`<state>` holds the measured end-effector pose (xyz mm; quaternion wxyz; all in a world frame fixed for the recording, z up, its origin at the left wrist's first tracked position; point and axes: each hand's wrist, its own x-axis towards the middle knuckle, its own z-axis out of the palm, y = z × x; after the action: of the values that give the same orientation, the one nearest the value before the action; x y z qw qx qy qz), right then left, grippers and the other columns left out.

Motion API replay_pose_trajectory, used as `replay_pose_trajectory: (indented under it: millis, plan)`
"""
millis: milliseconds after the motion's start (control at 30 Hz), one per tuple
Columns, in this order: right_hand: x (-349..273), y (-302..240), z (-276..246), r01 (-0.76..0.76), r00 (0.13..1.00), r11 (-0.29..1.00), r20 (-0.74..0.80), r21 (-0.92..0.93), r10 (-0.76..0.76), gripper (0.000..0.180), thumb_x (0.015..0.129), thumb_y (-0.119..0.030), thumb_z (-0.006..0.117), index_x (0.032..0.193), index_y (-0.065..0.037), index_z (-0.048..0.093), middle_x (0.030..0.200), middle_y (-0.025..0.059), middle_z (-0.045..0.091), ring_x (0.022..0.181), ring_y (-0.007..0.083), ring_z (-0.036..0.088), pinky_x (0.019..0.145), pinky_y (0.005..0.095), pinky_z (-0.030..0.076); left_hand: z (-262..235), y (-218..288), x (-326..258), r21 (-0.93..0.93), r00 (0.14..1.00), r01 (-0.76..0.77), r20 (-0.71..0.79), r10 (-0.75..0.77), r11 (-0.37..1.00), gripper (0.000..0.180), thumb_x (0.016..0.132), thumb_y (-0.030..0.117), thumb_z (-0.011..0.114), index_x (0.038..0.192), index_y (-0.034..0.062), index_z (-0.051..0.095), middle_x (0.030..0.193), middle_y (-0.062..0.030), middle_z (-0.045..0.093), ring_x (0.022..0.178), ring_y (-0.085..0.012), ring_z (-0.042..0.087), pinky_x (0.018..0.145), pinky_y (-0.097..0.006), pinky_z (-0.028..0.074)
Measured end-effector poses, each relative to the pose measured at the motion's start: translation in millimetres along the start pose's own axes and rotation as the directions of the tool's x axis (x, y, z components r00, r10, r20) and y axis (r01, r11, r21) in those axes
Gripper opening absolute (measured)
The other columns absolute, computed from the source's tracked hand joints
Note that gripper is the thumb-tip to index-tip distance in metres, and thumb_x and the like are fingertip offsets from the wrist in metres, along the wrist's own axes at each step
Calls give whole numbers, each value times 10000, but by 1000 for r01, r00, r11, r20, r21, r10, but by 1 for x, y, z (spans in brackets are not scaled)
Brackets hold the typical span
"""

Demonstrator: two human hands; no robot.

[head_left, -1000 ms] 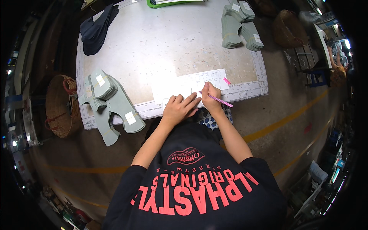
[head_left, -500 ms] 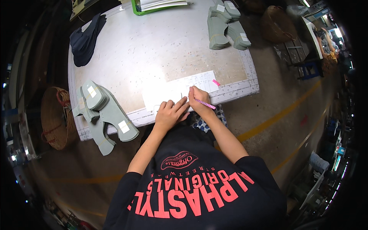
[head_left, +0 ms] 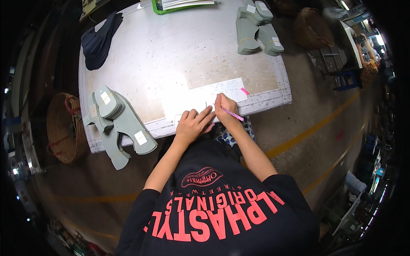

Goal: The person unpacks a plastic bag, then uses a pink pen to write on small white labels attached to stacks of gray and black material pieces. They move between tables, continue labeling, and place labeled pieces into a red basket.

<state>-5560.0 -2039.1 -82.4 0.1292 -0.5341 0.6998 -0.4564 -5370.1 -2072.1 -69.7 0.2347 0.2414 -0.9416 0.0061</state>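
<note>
At the near edge of the table, my right hand point(head_left: 226, 109) is closed around a pink-and-white striped pen point(head_left: 233, 114). Its tip is hidden by the fingers, over a white sheet of paper point(head_left: 188, 99) with a printed grid on its right part. My left hand point(head_left: 194, 124) rests beside it with fingers stretched out across the sheet's lower edge, holding nothing. A small bright pink slip point(head_left: 244, 91) lies at the paper's right end.
Bundled grey-green cut pieces with white labels lie at the left point(head_left: 121, 121) and far right point(head_left: 247, 32). Dark cut pieces point(head_left: 99, 45) sit at the far left, a green tray point(head_left: 159, 9) at the back. Wicker baskets point(head_left: 64, 136) flank the table point(head_left: 141, 55).
The whole view has shifted slightly, so the table sits a little farther right and up. Both hands stay at the paper, the pen still in my right hand.
</note>
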Motion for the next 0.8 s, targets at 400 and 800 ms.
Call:
replay_pose_trajectory:
  millis: [400,800]
  plan:
    - [-2,0,3,-63,996,998,-62,-18,62,245,1094,-125,601,883,-2,620,718,259,643,679,487,669,588,539,514,3,0,-1,3,1000,1,1,-1,1000,514,891,440,819,1367,263,741,1380,78,720,846,-169,604,778,-328,490]
    - [1,1,2,-71,994,997,-80,-20,69,264,1108,-134,580,880,-5,609,737,265,650,698,495,676,590,542,513,-1,0,0,-1,1000,4,12,-4,1000,505,903,444,823,1369,262,754,1377,68,734,820,-171,601,776,-328,491]
